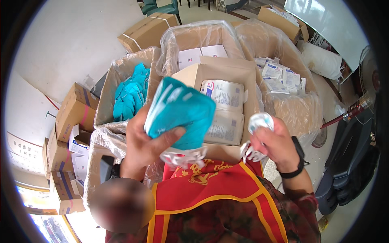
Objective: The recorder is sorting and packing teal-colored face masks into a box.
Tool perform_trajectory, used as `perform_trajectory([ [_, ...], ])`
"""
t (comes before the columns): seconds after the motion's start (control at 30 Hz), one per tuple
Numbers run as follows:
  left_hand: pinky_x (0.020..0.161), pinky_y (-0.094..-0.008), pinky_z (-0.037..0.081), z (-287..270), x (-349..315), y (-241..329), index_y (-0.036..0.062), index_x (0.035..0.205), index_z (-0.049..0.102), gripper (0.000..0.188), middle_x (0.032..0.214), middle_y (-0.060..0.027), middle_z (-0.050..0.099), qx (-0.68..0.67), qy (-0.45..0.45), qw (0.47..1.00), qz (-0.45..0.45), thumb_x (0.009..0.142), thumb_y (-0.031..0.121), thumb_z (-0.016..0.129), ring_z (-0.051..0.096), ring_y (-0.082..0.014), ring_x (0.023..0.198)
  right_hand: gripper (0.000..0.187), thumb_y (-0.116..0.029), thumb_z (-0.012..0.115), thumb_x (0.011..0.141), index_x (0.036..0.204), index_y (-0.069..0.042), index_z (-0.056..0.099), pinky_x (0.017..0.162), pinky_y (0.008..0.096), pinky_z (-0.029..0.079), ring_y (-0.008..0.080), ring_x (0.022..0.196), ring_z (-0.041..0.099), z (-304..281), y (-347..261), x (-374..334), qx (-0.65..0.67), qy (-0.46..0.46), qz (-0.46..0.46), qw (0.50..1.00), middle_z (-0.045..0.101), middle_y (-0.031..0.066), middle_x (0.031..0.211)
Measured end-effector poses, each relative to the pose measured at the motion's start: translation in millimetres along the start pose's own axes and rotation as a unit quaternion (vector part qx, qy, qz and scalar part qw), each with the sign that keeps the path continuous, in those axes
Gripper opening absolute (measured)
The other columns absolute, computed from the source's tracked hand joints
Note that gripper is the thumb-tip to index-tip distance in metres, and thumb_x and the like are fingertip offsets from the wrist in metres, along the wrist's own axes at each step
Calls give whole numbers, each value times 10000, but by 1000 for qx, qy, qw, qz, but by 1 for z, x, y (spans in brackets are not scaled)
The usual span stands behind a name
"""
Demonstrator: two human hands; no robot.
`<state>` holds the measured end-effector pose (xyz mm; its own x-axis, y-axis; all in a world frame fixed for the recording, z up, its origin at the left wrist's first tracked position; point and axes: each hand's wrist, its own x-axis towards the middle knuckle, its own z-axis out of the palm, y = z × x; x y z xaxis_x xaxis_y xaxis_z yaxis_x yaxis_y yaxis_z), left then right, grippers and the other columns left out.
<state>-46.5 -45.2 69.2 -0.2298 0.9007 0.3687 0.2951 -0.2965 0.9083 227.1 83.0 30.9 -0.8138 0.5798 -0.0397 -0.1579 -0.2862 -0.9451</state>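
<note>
My left hand (156, 139) is closed round a thick stack of folded teal sheets (182, 111) with white edges, the thumb pressed across its front. Below the stack hangs a bunch of white loops or cords (188, 158). At the right, my right hand (275, 143) is closed on a small white bundle with a rounded end (261, 121); more white loops (252, 153) dangle beside the fingers. What kind of thing this bundle is, I cannot make out. Both hands are above an open carton (227, 67) holding white printed packets (223, 95), which the teal stack partly overlaps.
Plastic-lined boxes stand around: teal pieces (131, 95) at left, white boxes (202, 53) behind, loose white packets (283, 79) at right. Cartons (75, 109) are piled along the left wall. A fan (364, 89) and a dark chair (346, 162) stand at the right.
</note>
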Motion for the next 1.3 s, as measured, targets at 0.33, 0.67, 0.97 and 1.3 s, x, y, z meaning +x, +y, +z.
perform_trajectory([
  [0.33, 936, -347, 475, 44, 4, -44, 1, 1253, 521, 515, 1176, -91, 619, -333, 14, 937, -106, 806, 93, 758, 592, -174, 1067, 574, -490, 627, 890, 1252, -56, 527, 577, 188, 429, 55, 689, 556, 6, 53, 50, 192, -42, -50, 979, 622, -20, 918],
  [0.67, 945, -331, 457, 56, 5, -46, -27, 1278, 474, 506, 1190, -101, 598, -249, 4, 966, -76, 858, 123, 712, 561, -162, 1099, 521, -193, 711, 837, 1287, -16, 518, 673, 193, 460, 68, 822, 602, 16, 29, 59, 73, 0, -7, 997, 650, 10, 1027],
  [0.97, 980, -388, 398, 14, 25, -9, 71, 1162, 577, 312, 1283, -177, 530, 222, 7, 949, 225, 857, 48, 643, 512, -275, 1182, 503, -140, 722, 815, 1258, 10, 538, 904, 336, 516, 180, 1022, 639, -9, 15, 59, 160, -14, -36, 986, 644, 96, 1159],
  [1.3, 1060, -396, 365, 21, 32, 17, 161, 900, 659, 238, 1004, 21, 626, 461, -146, 746, 458, 668, 112, 684, 602, -172, 950, 472, -288, 645, 913, 1259, 11, 527, 926, 375, 520, 222, 1044, 635, 11, 40, 62, 233, -85, 42, 968, 623, 121, 1192],
])
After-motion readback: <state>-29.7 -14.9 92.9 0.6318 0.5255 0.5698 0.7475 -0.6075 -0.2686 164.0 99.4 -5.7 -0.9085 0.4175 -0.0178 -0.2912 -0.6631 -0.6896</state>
